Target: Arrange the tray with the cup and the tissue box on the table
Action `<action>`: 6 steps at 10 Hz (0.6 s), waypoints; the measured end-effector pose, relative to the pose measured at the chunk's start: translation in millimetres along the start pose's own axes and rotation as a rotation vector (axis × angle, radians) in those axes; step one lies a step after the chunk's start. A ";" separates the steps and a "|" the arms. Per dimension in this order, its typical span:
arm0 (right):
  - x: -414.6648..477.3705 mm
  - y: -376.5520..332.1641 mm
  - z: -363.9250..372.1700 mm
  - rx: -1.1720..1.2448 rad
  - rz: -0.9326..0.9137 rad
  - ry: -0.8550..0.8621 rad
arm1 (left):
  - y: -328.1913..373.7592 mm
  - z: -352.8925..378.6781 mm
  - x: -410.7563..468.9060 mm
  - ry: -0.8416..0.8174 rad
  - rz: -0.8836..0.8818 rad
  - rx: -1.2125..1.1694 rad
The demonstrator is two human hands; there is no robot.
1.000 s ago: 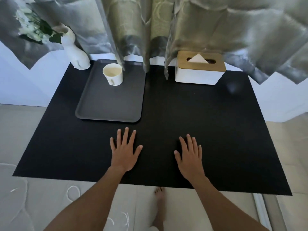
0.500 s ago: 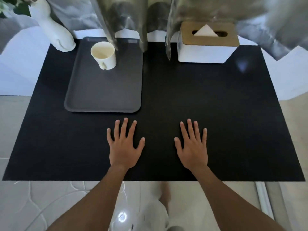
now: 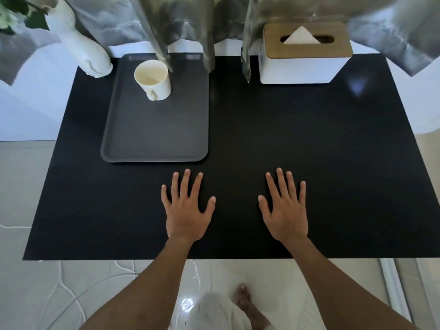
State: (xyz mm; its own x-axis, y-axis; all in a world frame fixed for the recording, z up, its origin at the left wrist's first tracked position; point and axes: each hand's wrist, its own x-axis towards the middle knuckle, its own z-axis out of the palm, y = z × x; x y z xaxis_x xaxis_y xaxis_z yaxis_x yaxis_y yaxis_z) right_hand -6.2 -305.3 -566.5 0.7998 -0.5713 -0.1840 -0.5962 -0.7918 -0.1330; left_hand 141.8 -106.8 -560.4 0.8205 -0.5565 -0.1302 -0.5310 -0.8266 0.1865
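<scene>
A dark grey tray [image 3: 154, 139] lies at the back left of the black table [image 3: 309, 151]. A cream cup [image 3: 153, 79] stands upright on the tray's far part, its handle facing me. At the back right stands a white tissue box [image 3: 297, 70] with a wooden lid and a tissue sticking up. My left hand [image 3: 187, 210] lies flat on the table just in front of the tray's near right corner, fingers spread, holding nothing. My right hand [image 3: 284, 208] lies flat beside it, also empty, well in front of the tissue box.
A white vase [image 3: 83, 48] with green leaves stands at the table's back left corner, next to the tray. Grey-green curtains [image 3: 190, 27] hang over the back edge, their folds reaching the tray and the tissue box. My foot [image 3: 245, 303] shows on the tiled floor below.
The view has tilted down and moved closer to the table. Both hands stay flat in about the same place. Tray, cup and tissue box have not moved.
</scene>
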 end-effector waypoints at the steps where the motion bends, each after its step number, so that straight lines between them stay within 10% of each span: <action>1: 1.7 -1.5 1.6 0.007 -0.006 -0.001 | -2.6 0.4 -1.1 -0.017 -0.009 0.010; 6: -1.3 -2.7 0.5 0.014 -0.008 -0.048 | -3.3 0.7 -3.9 -0.009 -0.004 0.021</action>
State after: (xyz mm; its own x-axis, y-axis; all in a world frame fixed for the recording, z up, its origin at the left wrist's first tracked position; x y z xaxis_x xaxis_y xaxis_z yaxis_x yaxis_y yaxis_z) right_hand -5.6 -302.3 -566.4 0.8003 -0.5541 -0.2290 -0.5912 -0.7929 -0.1477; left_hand 140.2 -102.0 -561.2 0.8209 -0.5536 -0.1401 -0.5319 -0.8305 0.1653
